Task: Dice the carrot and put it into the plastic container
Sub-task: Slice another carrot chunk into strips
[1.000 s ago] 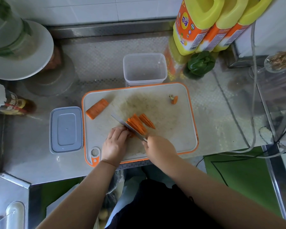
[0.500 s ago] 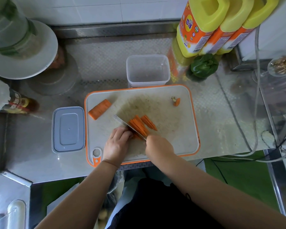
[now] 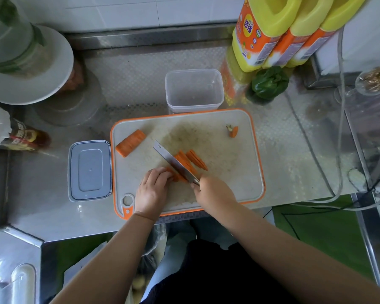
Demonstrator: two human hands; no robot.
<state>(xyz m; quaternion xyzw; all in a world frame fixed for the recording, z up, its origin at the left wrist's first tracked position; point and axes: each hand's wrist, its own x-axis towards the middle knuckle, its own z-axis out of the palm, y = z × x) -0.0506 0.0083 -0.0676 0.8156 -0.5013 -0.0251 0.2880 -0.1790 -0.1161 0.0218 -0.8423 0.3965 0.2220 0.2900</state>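
Note:
On the orange-rimmed cutting board (image 3: 239, 172) lie cut carrot strips (image 3: 195, 160) at the middle. My right hand (image 3: 215, 191) grips a knife (image 3: 173, 162) whose blade lies across the strips. My left hand (image 3: 153, 189) holds down the near carrot piece (image 3: 177, 177) with curled fingers, just left of the blade. A larger carrot chunk (image 3: 131, 143) rests at the board's far left. A carrot top end (image 3: 233, 131) lies at the far right. The clear plastic container (image 3: 194, 91) stands empty just behind the board.
The container's grey lid (image 3: 90, 170) lies left of the board. Yellow oil bottles (image 3: 272, 29) and a green pepper (image 3: 269, 84) stand at the back right. A white plate (image 3: 29, 66) and a sauce bottle (image 3: 22, 137) sit at the left. Cables (image 3: 338, 150) run along the right.
The knife blade has shifted a little further over the strips, and more carrot shows left of the blade by my left fingertips. Both hands stay in about the same place.

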